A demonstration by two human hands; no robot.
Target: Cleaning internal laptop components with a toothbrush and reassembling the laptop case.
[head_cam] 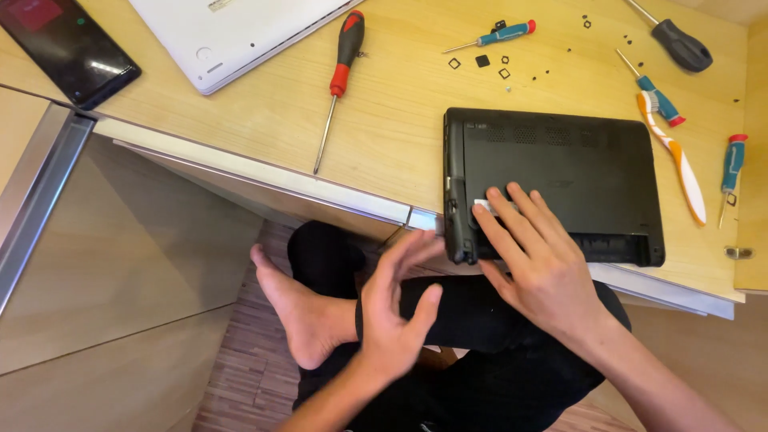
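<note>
Black laptop (560, 180) lies upside down at the desk (384, 136) near edge, long axis running 9 to 3 o'clock, its front corner just overhanging the lip. Right hand (532, 264) rests flat on the underside, fingers (512, 212) spread and extended toward 11 o'clock, tips touching a small pale label near the laptop's left end; nothing is clamped, palm pressing down only. Left hand (396, 308) hovers off the desk, below its edge, at 8 o'clock from the laptop's near-left corner, fingers open and slightly curled, holding nothing; its fingertips sit just beside that corner but contact cannot be told. Right hand is the nearer one, already on the case; left hand approaches the short left side. Around: red-handled screwdriver (340, 76) at 10 o'clock from the laptop, blue screwdriver (492, 36) at 12, black-handled screwdriver (680, 44) at 1, an orange-and-white toothbrush (676, 152) and two more small blue screwdrivers along the right side. Tiny screws and black square pads (482, 61) are scattered beyond the laptop's far edge; count not legible. White laptop (232, 28) and dark phone (68, 48) are cut off at the top. Laptop's near edge shows an open recess, partly hidden by the right hand. Left hand is motion-blurred.
</note>
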